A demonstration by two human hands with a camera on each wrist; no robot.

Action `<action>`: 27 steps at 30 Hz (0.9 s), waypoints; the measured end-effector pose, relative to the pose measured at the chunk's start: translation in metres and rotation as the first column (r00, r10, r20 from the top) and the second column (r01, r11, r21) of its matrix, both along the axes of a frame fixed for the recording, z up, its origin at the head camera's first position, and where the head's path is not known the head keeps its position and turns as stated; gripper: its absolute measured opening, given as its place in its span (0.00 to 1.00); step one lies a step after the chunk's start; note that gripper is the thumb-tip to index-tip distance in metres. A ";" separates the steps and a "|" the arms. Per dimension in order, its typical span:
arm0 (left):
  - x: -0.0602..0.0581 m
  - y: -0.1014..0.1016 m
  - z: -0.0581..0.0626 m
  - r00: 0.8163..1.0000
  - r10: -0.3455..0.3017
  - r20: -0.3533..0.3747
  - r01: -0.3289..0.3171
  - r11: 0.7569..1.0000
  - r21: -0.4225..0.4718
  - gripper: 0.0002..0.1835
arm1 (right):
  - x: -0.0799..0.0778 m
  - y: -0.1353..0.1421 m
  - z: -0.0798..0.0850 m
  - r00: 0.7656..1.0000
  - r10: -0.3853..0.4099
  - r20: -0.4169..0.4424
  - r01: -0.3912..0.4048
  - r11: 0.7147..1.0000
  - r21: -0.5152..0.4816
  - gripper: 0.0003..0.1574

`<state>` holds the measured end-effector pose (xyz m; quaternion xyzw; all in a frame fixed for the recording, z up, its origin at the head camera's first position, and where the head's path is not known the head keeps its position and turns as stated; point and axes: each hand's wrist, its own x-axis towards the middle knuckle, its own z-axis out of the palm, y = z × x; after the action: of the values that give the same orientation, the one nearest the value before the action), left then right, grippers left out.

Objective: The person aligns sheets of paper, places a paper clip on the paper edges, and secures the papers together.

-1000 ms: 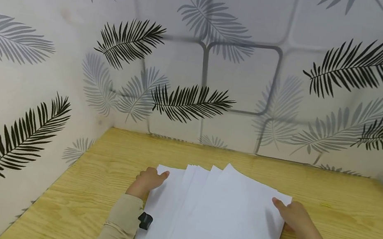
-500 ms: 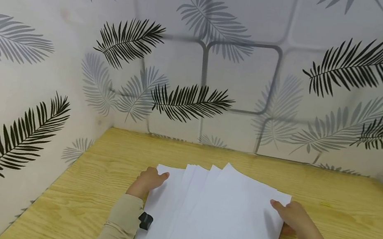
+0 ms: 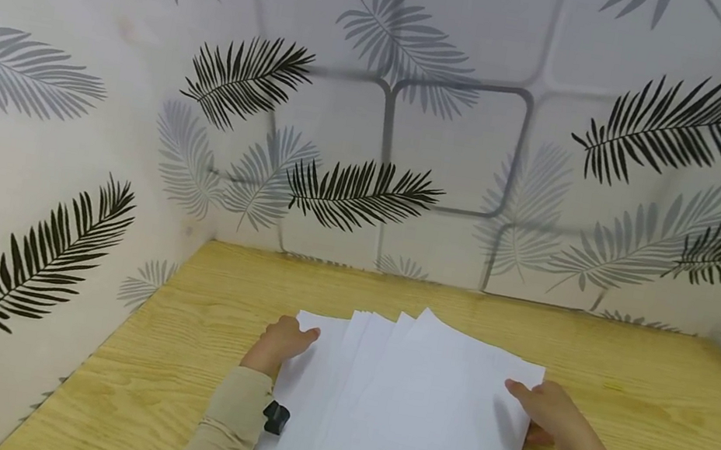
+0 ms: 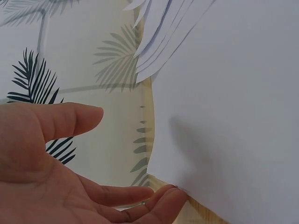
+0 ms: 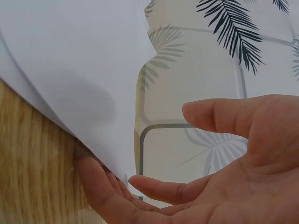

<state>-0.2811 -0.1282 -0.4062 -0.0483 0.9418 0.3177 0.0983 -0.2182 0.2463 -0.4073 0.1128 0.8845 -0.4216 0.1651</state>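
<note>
A loose pile of white paper sheets (image 3: 429, 417) lies on the wooden table, its upper sheets fanned and turned out of line at the far edge. At the pile's left edge, near the far corner, is my left hand (image 3: 282, 342). The left wrist view shows its fingertips (image 4: 170, 200) at the paper's edge, with the thumb raised apart from the sheets. My right hand (image 3: 553, 417) is at the opposite edge, near the far right corner. Its fingers (image 5: 93, 177) touch the sheets' edge from the side in the right wrist view, and the thumb stands off the paper.
The wooden table (image 3: 170, 352) meets a wall (image 3: 451, 145) with a leaf pattern at the back and left. A small yellow mark (image 3: 613, 387) shows on the table to the right. Each wrist wears a dark camera mount (image 3: 276, 417) at the sleeve.
My right hand has moved slightly left, and the far right corner of the top sheets has shifted left with it. The left hand stays nearly in place.
</note>
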 end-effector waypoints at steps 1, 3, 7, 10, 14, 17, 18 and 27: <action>0.000 0.000 0.000 1.000 0.000 0.000 0.000 1.000 0.004 0.32 | 0.000 0.000 0.000 1.000 -0.003 0.004 0.003 1.000 0.001 0.51; 0.000 0.001 0.000 1.000 -0.001 0.001 0.001 1.000 0.014 0.32 | 0.000 0.000 0.001 1.000 -0.007 0.009 0.007 1.000 0.002 0.50; 0.000 0.003 0.000 1.000 0.003 0.007 -0.003 0.999 0.039 0.32 | 0.000 -0.001 0.002 1.000 0.003 -0.003 -0.003 1.000 -0.006 0.49; 0.000 0.003 0.001 1.000 0.009 0.008 -0.009 0.999 0.047 0.32 | 0.001 -0.002 0.003 1.000 0.009 -0.016 -0.009 1.000 -0.017 0.48; 0.001 0.004 0.002 1.000 0.012 0.015 -0.013 0.998 0.068 0.32 | 0.001 -0.003 0.004 1.000 0.004 -0.022 -0.005 1.000 -0.020 0.45; 0.001 0.004 0.003 1.000 0.012 0.022 -0.014 0.996 0.089 0.33 | 0.001 -0.004 0.004 1.000 0.007 -0.030 -0.008 1.000 -0.014 0.44; 0.001 0.004 0.003 1.000 0.012 0.025 -0.014 0.995 0.095 0.33 | 0.001 -0.005 0.004 0.999 0.011 -0.035 -0.011 1.000 -0.011 0.45; 0.004 0.007 0.005 0.999 0.027 0.034 -0.031 0.993 0.112 0.35 | 0.000 -0.012 0.003 0.997 0.041 -0.059 -0.042 0.999 -0.011 0.46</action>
<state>-0.2775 -0.1214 -0.4014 -0.0615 0.9200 0.3706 0.1114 -0.2184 0.2346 -0.4039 0.0810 0.8885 -0.4267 0.1482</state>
